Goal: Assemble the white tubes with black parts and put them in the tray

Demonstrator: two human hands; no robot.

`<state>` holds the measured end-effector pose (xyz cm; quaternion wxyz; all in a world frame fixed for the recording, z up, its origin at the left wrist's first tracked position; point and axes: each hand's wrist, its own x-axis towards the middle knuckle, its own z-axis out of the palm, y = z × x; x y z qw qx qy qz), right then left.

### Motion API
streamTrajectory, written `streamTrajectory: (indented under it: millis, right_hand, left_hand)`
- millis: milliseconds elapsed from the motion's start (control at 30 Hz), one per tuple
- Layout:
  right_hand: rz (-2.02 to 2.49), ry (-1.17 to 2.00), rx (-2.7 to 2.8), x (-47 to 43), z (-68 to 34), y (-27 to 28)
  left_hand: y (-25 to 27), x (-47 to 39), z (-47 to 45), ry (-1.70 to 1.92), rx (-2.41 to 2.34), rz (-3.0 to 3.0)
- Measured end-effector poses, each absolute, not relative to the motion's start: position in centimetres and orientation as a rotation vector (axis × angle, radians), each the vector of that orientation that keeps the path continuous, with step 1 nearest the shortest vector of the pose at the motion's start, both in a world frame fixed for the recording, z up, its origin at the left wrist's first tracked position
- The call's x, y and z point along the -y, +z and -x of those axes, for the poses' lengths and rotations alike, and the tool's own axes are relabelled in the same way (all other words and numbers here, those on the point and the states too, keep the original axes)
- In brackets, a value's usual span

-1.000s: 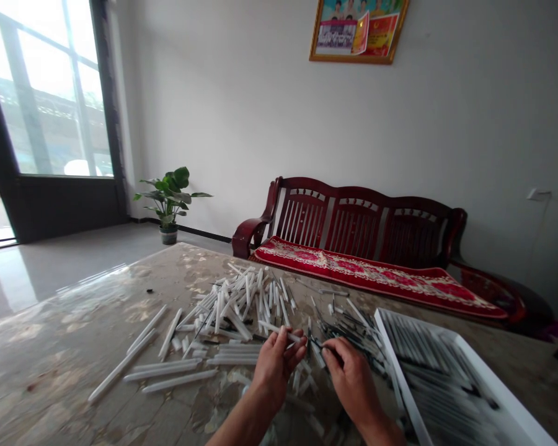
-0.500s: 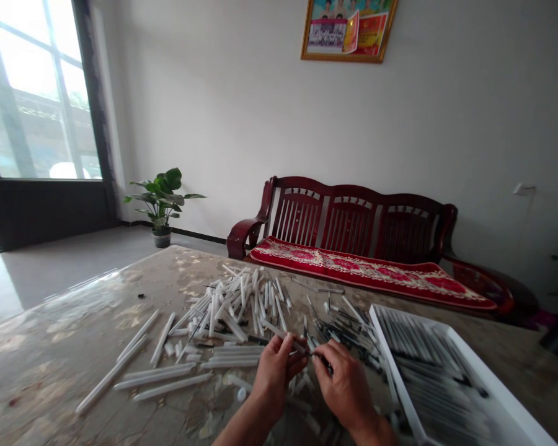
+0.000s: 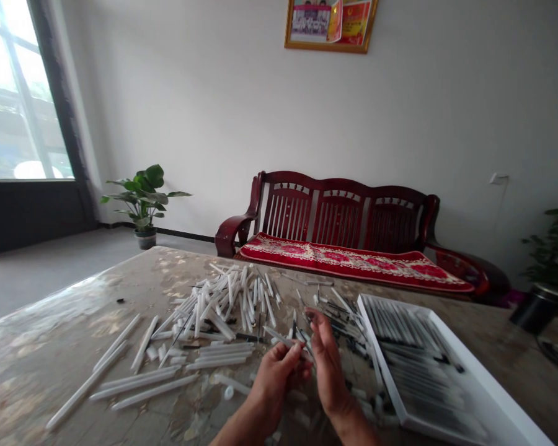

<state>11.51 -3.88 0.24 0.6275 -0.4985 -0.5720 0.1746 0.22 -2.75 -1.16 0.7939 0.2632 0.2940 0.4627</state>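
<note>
My left hand (image 3: 281, 378) is closed, thumb over fingers, around a slim translucent plastic tube (image 3: 279, 336) that points toward the far left. Close beside it, my right hand (image 3: 328, 362) is turned edge-on with its fingers stretched forward, and I make out nothing held in it. A heap of white plastic tubes (image 3: 230, 294) lies beyond my left hand. Several longer tubes (image 3: 223, 354) rest side by side to its left. Thin black-and-clear pieces (image 3: 339, 319) are scattered beyond my right hand.
A white open box (image 3: 488, 375) with rows of clear, black-tipped tubes (image 3: 409, 334) stands at the right on the patterned table (image 3: 167, 421). A black cylinder (image 3: 539, 306) is farther right. Behind the table is a red wooden bench (image 3: 341, 214); a potted plant (image 3: 144, 198) stands left.
My right hand has let go of the dark end of the tube and its fingers have straightened. The left hand keeps the tube. The view has swung slightly right.
</note>
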Motion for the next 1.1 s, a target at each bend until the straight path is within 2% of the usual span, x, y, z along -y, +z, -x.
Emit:
streamTrajectory:
  millis: [100, 333, 533, 667, 900, 1100]
  right_hand:
    - [1.359, 0.322, 1.229, 2.8, -15.4, 0.5]
    - [2.103, 0.048, 1.555, 2.7, -21.4, -1.2]
    - [2.262, -0.068, 1.697, 2.9, -19.8, -1.6]
    - [2.062, -0.008, 1.571, 2.9, -19.3, -1.4]
    - [1.289, 0.752, 1.010, 3.3, -14.7, -0.6]
    - [1.177, 0.862, 0.867, 3.7, -12.3, -0.2]
  left_hand:
    - [-0.9, 1.8, 0.2, 1.045, -0.737, -0.438]
    - [0.2, 0.3, 1.0, 1.102, -0.733, -0.321]
    - [-0.1, 0.5, 0.9, 1.072, -0.696, -0.330]
    - [-0.2, 0.2, 0.8, 1.056, -0.670, -0.325]
    - [-0.3, -0.1, 0.5, 1.094, -0.635, -0.311]
    - [-0.2, 0.1, 0.6, 1.101, -0.651, -0.337]
